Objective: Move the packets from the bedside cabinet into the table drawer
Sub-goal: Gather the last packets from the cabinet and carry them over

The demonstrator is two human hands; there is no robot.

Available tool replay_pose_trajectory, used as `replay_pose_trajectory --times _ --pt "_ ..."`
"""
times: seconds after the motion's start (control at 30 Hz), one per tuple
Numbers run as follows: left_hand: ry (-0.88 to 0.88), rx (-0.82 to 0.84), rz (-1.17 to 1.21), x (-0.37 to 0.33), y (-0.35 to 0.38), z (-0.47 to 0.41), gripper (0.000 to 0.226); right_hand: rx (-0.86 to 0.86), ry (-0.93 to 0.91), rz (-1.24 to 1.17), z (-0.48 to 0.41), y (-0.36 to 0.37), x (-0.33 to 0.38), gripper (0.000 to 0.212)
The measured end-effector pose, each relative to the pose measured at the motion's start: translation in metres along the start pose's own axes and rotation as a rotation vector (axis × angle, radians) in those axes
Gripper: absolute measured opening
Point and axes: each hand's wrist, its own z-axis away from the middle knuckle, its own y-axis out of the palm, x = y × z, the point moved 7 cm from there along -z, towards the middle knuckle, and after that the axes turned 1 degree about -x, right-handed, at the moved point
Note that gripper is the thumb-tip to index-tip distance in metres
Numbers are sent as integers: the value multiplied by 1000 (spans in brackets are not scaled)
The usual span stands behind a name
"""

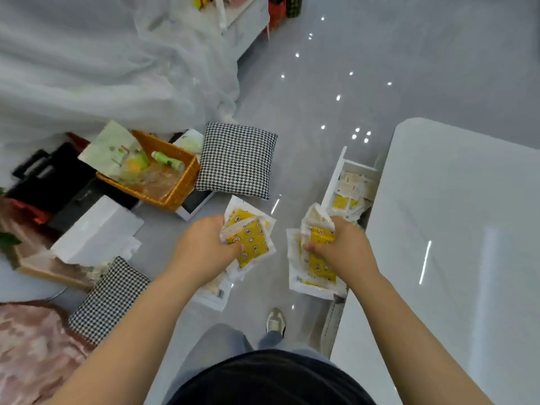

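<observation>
Packets (248, 241) in white wrappers with yellow fronts are held over the grey floor (321, 83) beside the table (453, 229) edge, one bundle clamped in the curled fingers of the left hand (204, 249), a second bundle (317, 261) gripped by the right hand (342, 247). The drawer (339, 171) stands open from that edge, more packets (350, 191) lying inside.

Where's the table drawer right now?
Head view, right of centre: the drawer juts open from the left edge of the white table, just beyond the right hand, packets lying inside.
</observation>
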Motion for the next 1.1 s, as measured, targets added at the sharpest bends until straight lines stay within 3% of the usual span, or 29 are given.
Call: replay_pose_trajectory --times 0.2,0.37,0.67,0.73,1.1 --pt "173 96 -38 -43 -2 -74 12 -102 162 -59 -32 -20 -17 33" --pt "303 184 -93 -74 0 -141 21 -193 306 -81 -56 -27 -24 39" --pt "610 383 -257 -127 -18 -248 20 -368 573 -220 -98 -25 9 32" --pt "679 426 -290 -141 -19 -264 21 -429 637 -240 -98 -25 13 25" --pt "905 614 -381 -236 25 -310 16 -626 923 -333 -99 -41 -14 31"
